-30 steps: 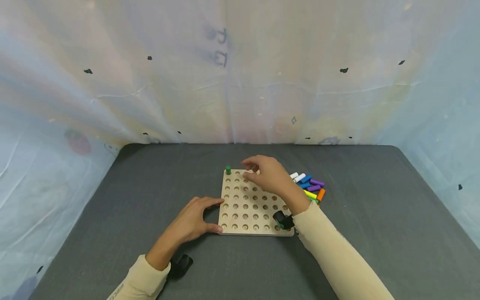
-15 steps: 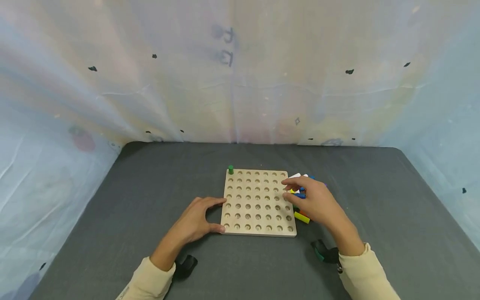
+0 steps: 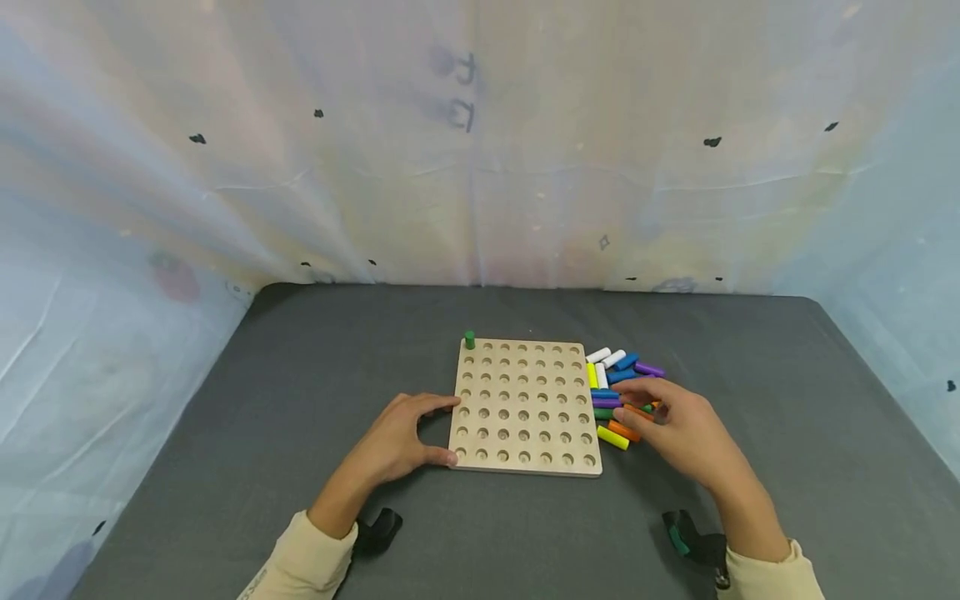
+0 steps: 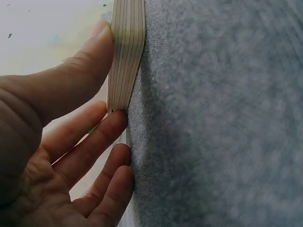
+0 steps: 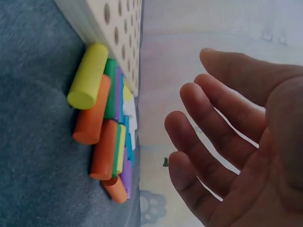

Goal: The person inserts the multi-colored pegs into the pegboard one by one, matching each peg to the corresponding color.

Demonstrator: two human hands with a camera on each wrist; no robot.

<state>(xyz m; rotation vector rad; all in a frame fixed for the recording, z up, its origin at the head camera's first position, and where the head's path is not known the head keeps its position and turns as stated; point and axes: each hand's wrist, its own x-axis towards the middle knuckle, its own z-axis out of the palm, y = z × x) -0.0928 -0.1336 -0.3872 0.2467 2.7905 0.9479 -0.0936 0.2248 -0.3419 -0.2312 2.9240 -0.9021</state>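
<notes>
- From the head view, one green peg (image 3: 469, 340) stands upright at the far-left corner of the board (image 3: 513, 406), which lies flat on the grey table (image 3: 360, 350). No other peg stands in the holes I can see, so I'd judge the filling barely begun.
- My left hand (image 3: 397, 439) rests against the board's left side, thumb and fingers spread apart.
- My right hand (image 3: 682, 425) is over the loose pegs (image 3: 607, 403), just beside the board's right edge; white, yellow, blue, purple, green and orange ones look to be what is left to place.
- From the left wrist, my thumb (image 4: 80, 71) and fingertips touch the board's layered edge, bracing it, I'd say, rather than lifting.
- From the right wrist, my fingers are parted and loosely bent, with nothing between them; the pegs lie off to the side, a yellow peg (image 5: 89, 75) nearest.
</notes>
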